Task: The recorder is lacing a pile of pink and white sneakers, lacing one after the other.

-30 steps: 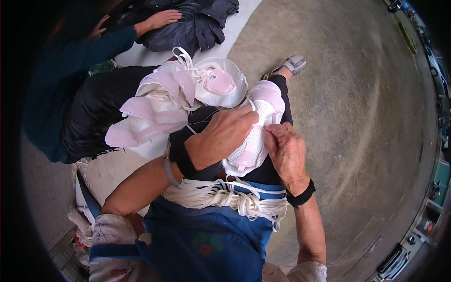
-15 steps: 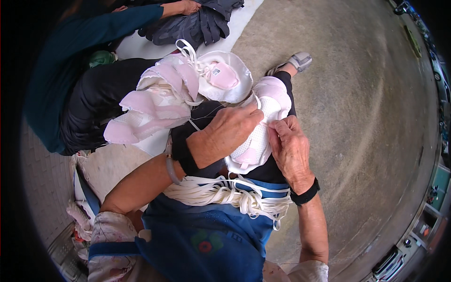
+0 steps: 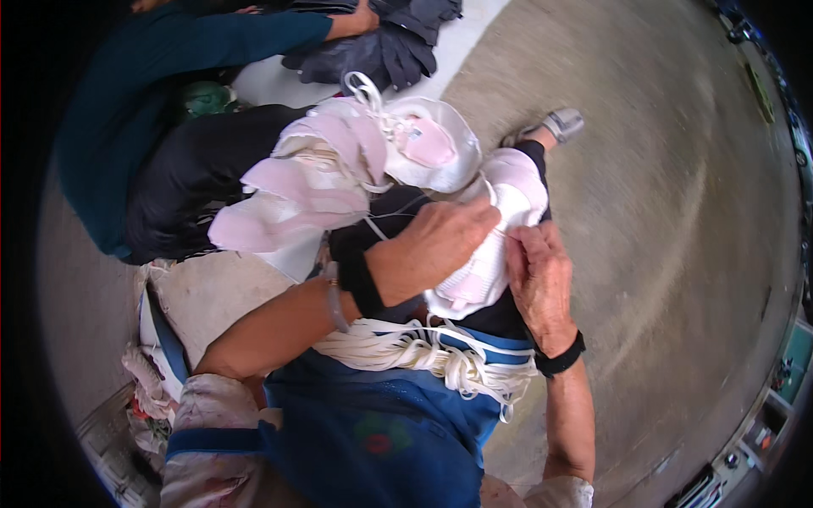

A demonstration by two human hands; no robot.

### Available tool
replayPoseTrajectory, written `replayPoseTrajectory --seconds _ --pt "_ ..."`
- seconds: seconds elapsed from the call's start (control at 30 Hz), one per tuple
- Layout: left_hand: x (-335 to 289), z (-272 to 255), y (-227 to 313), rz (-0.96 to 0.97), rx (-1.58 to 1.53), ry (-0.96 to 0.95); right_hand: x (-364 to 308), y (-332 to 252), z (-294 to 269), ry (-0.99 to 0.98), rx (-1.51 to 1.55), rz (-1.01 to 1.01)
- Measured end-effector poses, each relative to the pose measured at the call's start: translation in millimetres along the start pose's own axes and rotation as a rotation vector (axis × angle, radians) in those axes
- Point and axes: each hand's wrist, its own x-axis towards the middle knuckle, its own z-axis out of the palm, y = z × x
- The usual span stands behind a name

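A white and pink shoe upper (image 3: 514,193) lies across my raised thigh. My left hand (image 3: 440,245) is closed at the upper's left edge, its fingers curled over the material. On the opposite side, my right hand (image 3: 542,284) pinches close to the upper's middle, thumb against fingers; what is between the fingertips is too small to make out. Thin white strands run from near my left hand toward the other uppers. A thick bundle of white shoelaces (image 3: 415,351) rests in my lap on a blue apron (image 3: 373,398).
To the left are stacked pink and white uppers (image 3: 296,190), beside another upper (image 3: 461,148) with laces. A co-worker in a dark green sleeve (image 3: 229,44) sits close on the left, a hand on dark pieces (image 3: 373,59). Concrete floor (image 3: 660,212) stretches right.
The whole view has shifted, so everything sits slightly farther right. Both hands stay at the same upper with their grips little changed.
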Motion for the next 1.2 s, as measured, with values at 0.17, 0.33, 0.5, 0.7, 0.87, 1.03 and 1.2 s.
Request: replayPoseTrajectory --seconds 0.17,0.33,0.5,0.7,0.87,1.03,1.2 --pt "-29.2 44.6 -13.5 0.021 -0.116 0.237 -13.0 12.1 19.9 -0.015 0.262 0.319" --pt "-22.4 60.1 6.9 0.108 0.425 0.227 -16.5 34.5 8.6 0.019 -0.052 -0.194" --pt "-12.2 48.0 5.2 -0.039 0.256 -0.098 8.1 -39.5 -7.0 -0.093 -0.321 -0.338" --pt "-16.4 37.2 16.2 0.020 0.235 0.320 15.0 -16.9 -12.4 -0.241 -0.147 -0.288" --pt "14.5 120.0 -2.6 0.080 0.318 0.556 21.3 47.9 -24.1 -0.399 0.076 -0.025" --pt "3.8 102.4 -2.9 0.025 0.120 0.444 22.9 -3.2 -25.8 -0.336 -0.257 -0.365" --pt "-1.6 72.6 6.4 0.012 0.123 0.636 18.2 -50.3 -25.1 -0.267 -0.380 -0.505"
